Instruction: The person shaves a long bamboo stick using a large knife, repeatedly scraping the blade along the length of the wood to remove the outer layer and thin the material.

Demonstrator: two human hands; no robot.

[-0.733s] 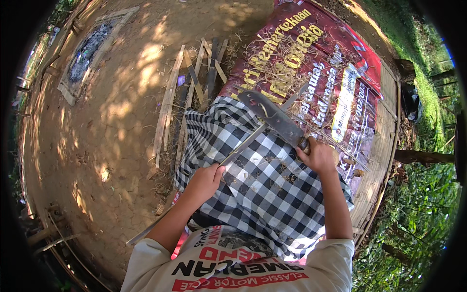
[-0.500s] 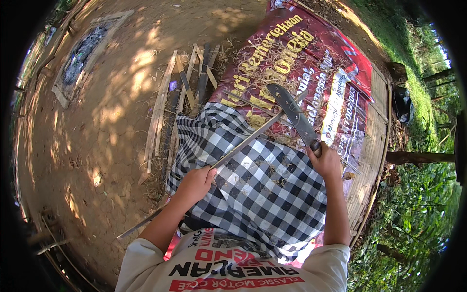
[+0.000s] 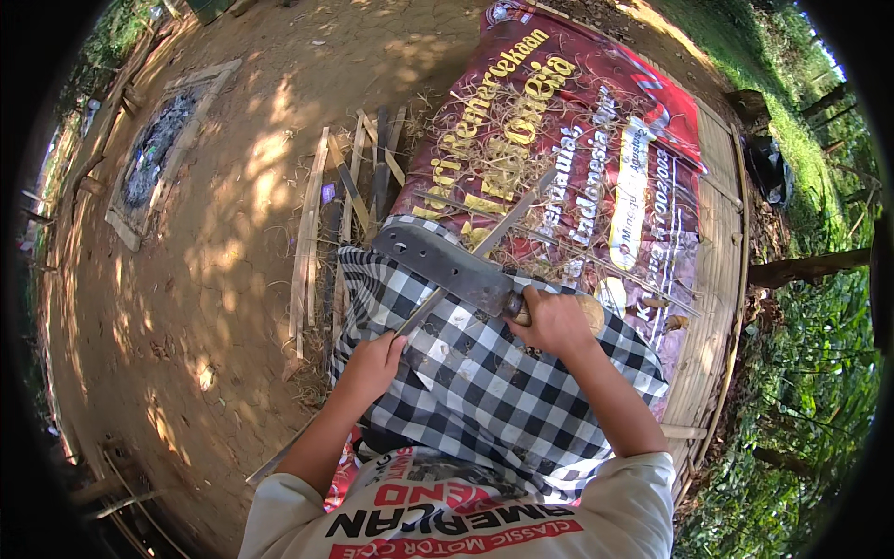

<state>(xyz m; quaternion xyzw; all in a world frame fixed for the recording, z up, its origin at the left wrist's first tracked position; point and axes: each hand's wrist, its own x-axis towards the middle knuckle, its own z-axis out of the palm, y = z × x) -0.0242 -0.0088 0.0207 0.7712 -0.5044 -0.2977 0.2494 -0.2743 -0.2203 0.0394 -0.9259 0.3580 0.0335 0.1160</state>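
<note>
My right hand is closed round the wooden handle of a machete. The broad dark blade, with several small holes in it, points left and crosses over a long, thin bamboo strip; whether the edge bites into it I cannot tell. My left hand grips the strip, which slants from the far right back under my left forearm. Beneath both hands a black-and-white checked cloth covers my lap. Curly shavings are scattered over a dark red banner beyond the cloth.
The banner lies on a bamboo-slat platform, whose edge runs along the right. On the dirt ground to the left are several wooden slats. Farther left, a rectangular frame surrounds ash. Greenery and a horizontal log stand at the right.
The machete has swung left and nearer to me, its blade now lying across the strip close to my left hand. My right hand moved left with it; my left hand barely shifted.
</note>
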